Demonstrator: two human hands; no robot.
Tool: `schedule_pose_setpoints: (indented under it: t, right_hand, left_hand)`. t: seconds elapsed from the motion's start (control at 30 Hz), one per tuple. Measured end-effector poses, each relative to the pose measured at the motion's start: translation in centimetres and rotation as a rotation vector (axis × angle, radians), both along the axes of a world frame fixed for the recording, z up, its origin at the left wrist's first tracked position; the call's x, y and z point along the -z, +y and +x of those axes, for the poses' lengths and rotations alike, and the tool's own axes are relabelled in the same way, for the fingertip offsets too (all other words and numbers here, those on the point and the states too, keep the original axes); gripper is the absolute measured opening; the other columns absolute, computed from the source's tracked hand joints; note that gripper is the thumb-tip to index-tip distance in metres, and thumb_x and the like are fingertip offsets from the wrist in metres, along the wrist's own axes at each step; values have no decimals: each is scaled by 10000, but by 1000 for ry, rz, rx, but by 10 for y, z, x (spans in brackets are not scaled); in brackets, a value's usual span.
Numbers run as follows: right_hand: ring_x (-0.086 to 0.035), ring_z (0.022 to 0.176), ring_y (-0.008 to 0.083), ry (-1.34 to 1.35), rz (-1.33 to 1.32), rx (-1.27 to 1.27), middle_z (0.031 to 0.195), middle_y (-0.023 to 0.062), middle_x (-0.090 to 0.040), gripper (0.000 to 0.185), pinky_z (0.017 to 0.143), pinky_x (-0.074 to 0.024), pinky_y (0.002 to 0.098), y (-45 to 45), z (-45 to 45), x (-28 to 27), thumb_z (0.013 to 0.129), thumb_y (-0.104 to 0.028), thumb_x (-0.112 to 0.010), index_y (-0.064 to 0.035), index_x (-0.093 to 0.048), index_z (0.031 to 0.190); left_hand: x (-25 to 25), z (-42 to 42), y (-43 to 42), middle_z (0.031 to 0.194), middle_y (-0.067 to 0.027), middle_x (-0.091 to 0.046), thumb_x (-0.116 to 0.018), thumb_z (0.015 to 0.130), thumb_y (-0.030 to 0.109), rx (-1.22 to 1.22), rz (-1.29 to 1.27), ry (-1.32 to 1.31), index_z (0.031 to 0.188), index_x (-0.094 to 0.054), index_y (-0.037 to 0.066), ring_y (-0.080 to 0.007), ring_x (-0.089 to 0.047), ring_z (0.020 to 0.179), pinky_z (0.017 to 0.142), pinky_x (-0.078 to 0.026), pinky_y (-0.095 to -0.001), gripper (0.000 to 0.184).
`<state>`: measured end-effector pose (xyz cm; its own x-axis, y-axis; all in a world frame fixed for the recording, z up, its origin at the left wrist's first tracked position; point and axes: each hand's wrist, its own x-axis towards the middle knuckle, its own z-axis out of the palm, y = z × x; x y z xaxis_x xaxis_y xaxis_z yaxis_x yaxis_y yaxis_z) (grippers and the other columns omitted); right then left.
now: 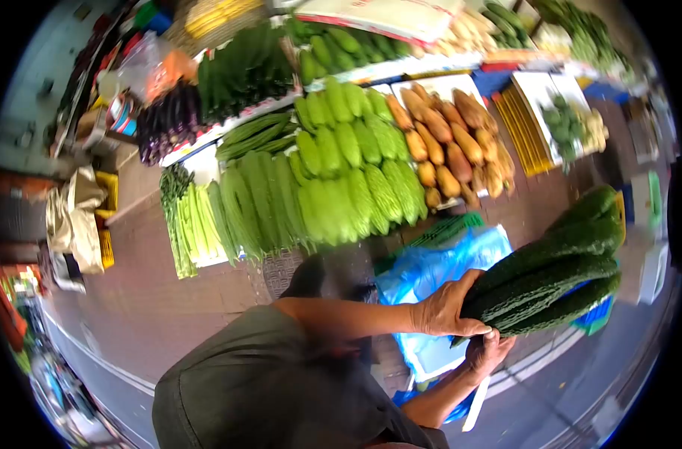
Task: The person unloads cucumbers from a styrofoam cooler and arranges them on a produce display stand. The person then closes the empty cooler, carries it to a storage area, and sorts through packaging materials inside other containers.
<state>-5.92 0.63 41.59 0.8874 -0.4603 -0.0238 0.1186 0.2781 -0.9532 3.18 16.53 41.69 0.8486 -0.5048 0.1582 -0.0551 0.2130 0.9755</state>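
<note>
Far L: tan cloth (73, 213) draped nr. yellow crates (106, 248) on reddish paving (142, 247). Then dk purple eggplants (169, 123) piled at upper L; below, leafy stalks (180, 232) w/ lt-green stems. Just R of those, long green gourds (252, 198) side by side, then lt-green bitter melons (356, 150) in approx. 3 rows, touching. Dk green veg (245, 71) heaped behind. Btm ctr: person's grey shirt (236, 374), L arm reaching across to R. Next, orange-brown squashes (458, 157) stacked R of the melons; below them a crinkled blue plastic bag (423, 269), partly over a green crate (449, 230).

R of ctr: L hand (444, 308) curled over near end of bumpy dk green gourds (539, 288), thumb extended along the lower side. R hand (484, 359) just below, fingers bent up under same end, thumb & fingertips close to L thumb. Both part-closed, w/ bunch (several, lengthwise, touching) betw. them, tilted up to R, off the ground. Blue-green crate (600, 317) partly visible behind/below it. Upper R: yellow slatted crate (522, 138) & white tray (531, 97) w/ dk leafy greens (564, 123).
</note>
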Motion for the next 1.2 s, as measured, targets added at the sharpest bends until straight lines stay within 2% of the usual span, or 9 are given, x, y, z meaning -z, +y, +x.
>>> schedule_pose_setpoints:
  t: [0.1, 0.13, 0.23, 0.5, 0.73, 0.83, 0.93, 1.13, 1.2]
  right_hand:
    - [-638, 1029, 251, -9, 9, -152, 1184, 144, -630, 751, 944, -518, 374, 101, 57, -26, 760, -220, -866, 64, -465, 1329]
    - [-644, 1015, 249, 25, 22, -233, 1161, 139, -638, 715, 922, -527, 371, 135, 74, -29, 768, -204, -853, 60, -479, 1318]
    - [-636, 966, 244, 202, 76, -406, 1129, 121, -639, 671, 851, -536, 342, 256, 132, -11, 756, -149, -821, 65, -502, 1307]
    - [-649, 960, 237, 403, 166, -903, 1113, 122, -657, 588, 834, -546, 345, 593, 287, 53, 815, -144, -767, 30, -513, 1315]
    - [-651, 936, 240, 366, 109, -1199, 1077, 131, -665, 446, 782, -559, 365, 806, 452, 28, 886, -220, -734, 4, -571, 1236]
    - [-649, 913, 235, 350, 45, -1198, 1073, 125, -666, 397, 743, -558, 361, 871, 524, 26, 899, -242, -721, 3, -613, 1192]
    - [-655, 882, 244, 359, 58, -1237, 1046, 134, -671, 417, 746, -563, 376, 914, 579, 20, 905, -266, -715, 16, -610, 1194]
    - [-650, 893, 260, 215, -385, -1020, 1022, 197, -683, 488, 779, -518, 374, 958, 659, 109, 880, -262, -727, 113, -586, 1159]
    - [-648, 891, 253, 183, -414, -998, 1006, 196, -685, 486, 786, -515, 370, 962, 673, 123, 876, -266, -730, 114, -593, 1145]
  left_hand:
    - [-31, 24, 115, 1197, -243, -605, -821, 765, 452, -108, 29, 157, 1391, -346, -38, -318, -630, 1122, 941, -497, -413, 926]
    - [-27, 27, 145, 1136, -286, -624, -791, 788, 481, -338, 17, -7, 1363, -354, -37, -424, -653, 1050, 865, -520, -456, 889]
    - [-9, 43, 266, 1031, -268, -673, -790, 804, 438, -567, 102, 88, 1341, -391, -40, -384, -698, 960, 815, -546, -434, 821]
    - [16, 124, 574, 1150, -162, -633, -738, 880, 226, -1067, 85, 296, 1282, -448, -53, -202, -626, 1000, 852, -526, -339, 568]
    - [18, 264, 774, 1128, -166, -661, -719, 906, 275, -1217, 90, 259, 1231, -527, -72, -204, -633, 996, 853, -523, -342, 512]
    - [27, 334, 835, 1151, -271, -660, -771, 798, 472, -1294, 93, 312, 1222, -523, -111, -344, -652, 1076, 918, -502, -399, 763]
    - [37, 393, 880, 1184, -300, -642, -766, 777, 518, -1276, 82, 337, 1244, -505, -137, -373, -641, 1111, 941, -490, -405, 846]
    - [75, 458, 936, 1244, -316, -616, -626, 827, 675, -1224, 767, 448, 1307, -457, -109, -438, -605, 1165, 965, -474, -510, 935]
    - [84, 470, 952, 1230, -300, -629, -593, 843, 692, -1182, 785, 459, 1287, -468, -90, -434, -612, 1154, 949, -471, -529, 907]
